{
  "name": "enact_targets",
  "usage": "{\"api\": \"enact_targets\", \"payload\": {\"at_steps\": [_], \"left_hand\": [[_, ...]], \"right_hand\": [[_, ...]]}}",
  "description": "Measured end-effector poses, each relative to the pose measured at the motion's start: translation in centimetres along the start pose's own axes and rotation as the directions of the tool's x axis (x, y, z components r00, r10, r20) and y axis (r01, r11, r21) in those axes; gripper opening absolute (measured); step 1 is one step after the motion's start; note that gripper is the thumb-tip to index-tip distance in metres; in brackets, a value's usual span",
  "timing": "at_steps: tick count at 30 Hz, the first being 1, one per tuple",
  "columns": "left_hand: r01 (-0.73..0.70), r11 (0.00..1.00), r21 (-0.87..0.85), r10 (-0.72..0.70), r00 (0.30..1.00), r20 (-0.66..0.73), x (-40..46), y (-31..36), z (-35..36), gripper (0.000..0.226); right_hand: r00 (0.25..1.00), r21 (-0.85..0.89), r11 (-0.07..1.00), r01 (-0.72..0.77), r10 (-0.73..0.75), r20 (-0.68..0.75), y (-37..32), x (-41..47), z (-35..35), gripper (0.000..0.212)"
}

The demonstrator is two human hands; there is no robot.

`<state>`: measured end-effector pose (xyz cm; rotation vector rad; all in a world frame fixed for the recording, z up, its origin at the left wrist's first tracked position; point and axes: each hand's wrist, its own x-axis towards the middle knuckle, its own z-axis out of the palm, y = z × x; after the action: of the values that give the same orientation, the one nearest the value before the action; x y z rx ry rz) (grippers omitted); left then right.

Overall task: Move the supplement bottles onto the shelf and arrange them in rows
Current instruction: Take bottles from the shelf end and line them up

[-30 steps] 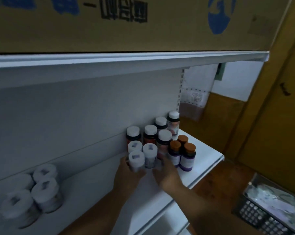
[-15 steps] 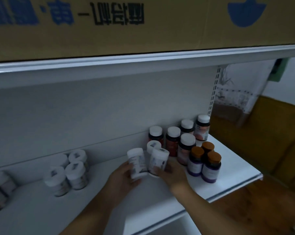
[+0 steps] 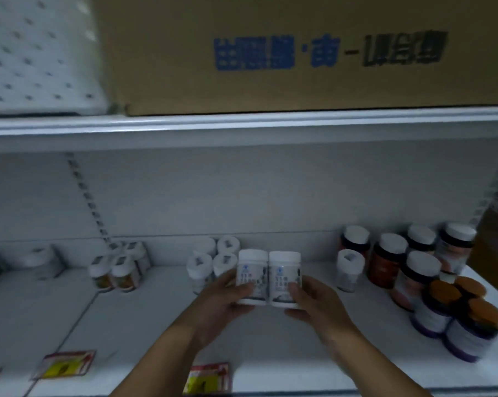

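left hand grips white bottle | right hand grips its twin | labels blurred, unreadable

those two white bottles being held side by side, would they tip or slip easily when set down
Probably not tippy: the two white bottles look squat with wide caps. They seem rigid and likely light, since each hand, left hand and right hand, holds one with loose fingers. The glossy labels may be a little slippery.

Dim, bluish indoor light, shadow sitting under the upper shelf, motion blur smearing the orange-capped bottles at the right edge, wide-angle bending at the corners, cardboard box lettering staying soft, no glare showing.
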<state>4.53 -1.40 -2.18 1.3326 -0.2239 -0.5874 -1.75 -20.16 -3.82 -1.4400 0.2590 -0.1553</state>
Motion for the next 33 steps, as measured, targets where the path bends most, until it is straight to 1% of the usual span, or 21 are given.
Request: {"api": "enact_targets", "payload": {"at_steps": [2,4,7,9,12,14,18,20,22,24,26,28,30,31,33], "left_hand": [[-0.053,0.990,0.132,0.065,0.995,-0.082,-1.7,1.7,-2.6,0.058],[-0.068,0.976,0.206,0.098,0.985,-0.139,-3.3,3.1,-5.7,0.053],[-0.077,0.963,0.259,0.125,0.976,-0.176,-6.3,4.8,-11.4,0.040],[-0.073,0.957,0.281,0.133,0.970,-0.204,-8.8,5.6,-15.7,0.036],[-0.049,0.949,0.310,0.127,0.963,-0.236,-12.7,6.5,-22.9,0.040],[-0.065,0.948,0.313,0.146,0.959,-0.244,-14.6,6.8,-27.6,0.045],[-0.058,0.941,0.334,0.165,0.938,-0.304,-16.1,6.9,-35.7,0.054],[-0.008,0.925,0.380,0.150,0.926,-0.346,-15.7,6.6,-38.9,0.054],[0.036,0.896,0.444,0.161,0.903,-0.398,-14.6,6.4,-41.4,0.053],[0.065,0.844,0.532,0.197,0.886,-0.420,-13.2,6.2,-43.4,0.054],[0.089,0.829,0.553,0.193,0.881,-0.432,-11.9,5.8,-44.5,0.057],[0.107,0.806,0.583,0.207,0.871,-0.445,-11.0,5.5,-45.1,0.048],[0.116,0.782,0.612,0.228,0.861,-0.455,-10.2,5.3,-45.5,0.036],[0.121,0.772,0.624,0.229,0.863,-0.451,-9.9,5.3,-45.6,0.033],[0.123,0.753,0.646,0.235,0.867,-0.439,-9.4,5.2,-45.9,0.031]], "right_hand": [[0.998,-0.037,0.999,0.040,-0.038,0.058,-0.6,0.4,2.9,0.008],[0.991,-0.076,0.994,0.073,-0.063,0.119,-1.0,0.5,6.2,0.010],[0.980,-0.110,0.991,0.082,-0.060,0.190,-0.6,0.7,12.4,0.008],[0.971,-0.148,0.985,0.085,-0.048,0.234,-0.3,0.6,17.1,0.007],[0.957,-0.222,0.967,0.122,-0.056,0.286,0.5,0.3,24.8,0.009],[0.950,-0.245,0.959,0.144,-0.065,0.304,1.0,0.2,29.9,0.007],[0.936,-0.302,0.939,0.166,-0.053,0.347,2.9,0.6,38.2,0.014],[0.946,-0.365,0.916,0.166,-0.043,0.322,4.2,1.2,41.2,0.019],[0.953,-0.450,0.872,0.191,-0.054,0.299,5.4,2.2,43.8,0.008],[0.961,-0.518,0.827,0.219,-0.092,0.260,6.8,3.8,46.0,0.018],[0.971,-0.586,0.777,0.231,-0.149,0.185,8.1,5.4,47.6,0.022],[0.977,-0.660,0.721,0.212,-0.178,0.119,9.2,6.9,48.4,0.022],[0.977,-0.707,0.677,0.205,-0.188,0.104,9.7,8.2,49.0,0.023],[0.977,-0.720,0.663,0.205,-0.188,0.105,9.9,8.8,49.3,0.027],[0.976,-0.751,0.629,0.202,-0.189,0.105,10.3,10.2,49.8,0.043]]}}
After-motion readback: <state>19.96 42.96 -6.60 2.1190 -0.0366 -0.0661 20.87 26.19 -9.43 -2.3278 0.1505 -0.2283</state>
